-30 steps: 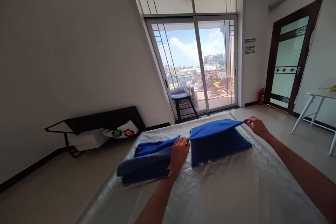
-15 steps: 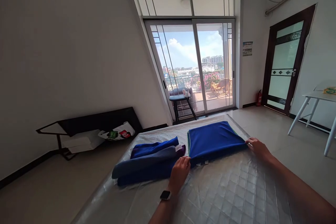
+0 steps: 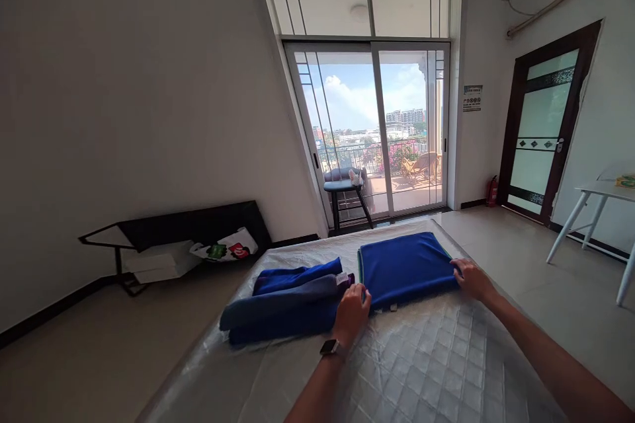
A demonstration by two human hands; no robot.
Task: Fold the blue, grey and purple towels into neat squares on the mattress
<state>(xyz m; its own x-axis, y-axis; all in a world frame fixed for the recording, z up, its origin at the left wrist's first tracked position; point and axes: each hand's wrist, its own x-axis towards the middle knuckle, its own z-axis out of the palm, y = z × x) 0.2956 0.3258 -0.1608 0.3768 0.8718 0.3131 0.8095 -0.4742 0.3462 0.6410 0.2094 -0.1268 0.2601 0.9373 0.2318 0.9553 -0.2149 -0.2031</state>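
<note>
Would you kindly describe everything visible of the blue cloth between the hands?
The blue cloth is folded into a rough rectangle, soft-looking, with thin green edging, slight creases and a small pale tag at its near edge. It lies flat on the plastic-covered mattress. The left hand is at its near left corner, the right hand at its right edge.

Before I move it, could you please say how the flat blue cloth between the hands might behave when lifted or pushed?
The blue cloth is probably floppy, given its soft creases. It might slide if pushed, since the covering beneath looks glossy.
</note>
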